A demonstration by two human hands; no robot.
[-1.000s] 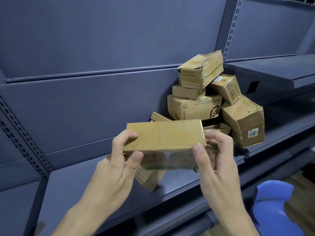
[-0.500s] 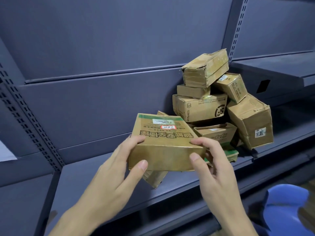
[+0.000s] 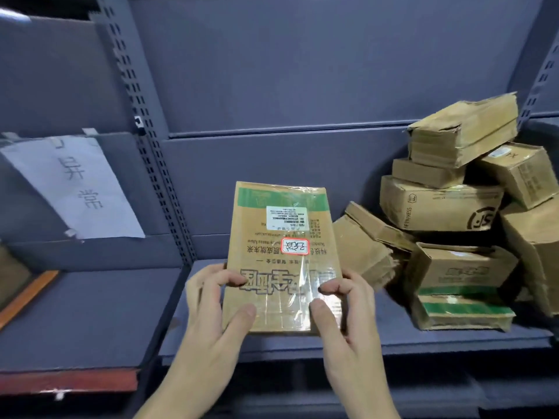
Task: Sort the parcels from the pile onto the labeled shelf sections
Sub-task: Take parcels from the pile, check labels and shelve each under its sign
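The parcel [image 3: 281,255] sits between the paper sign [image 3: 75,189] at left and the pile [image 3: 459,225] on the shelf [image 3: 393,343] at right

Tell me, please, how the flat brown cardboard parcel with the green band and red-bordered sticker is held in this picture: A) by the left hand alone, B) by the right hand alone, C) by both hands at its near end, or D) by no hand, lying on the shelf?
C: the left hand and the right hand each grip one side of the near end of the flat brown cardboard parcel.
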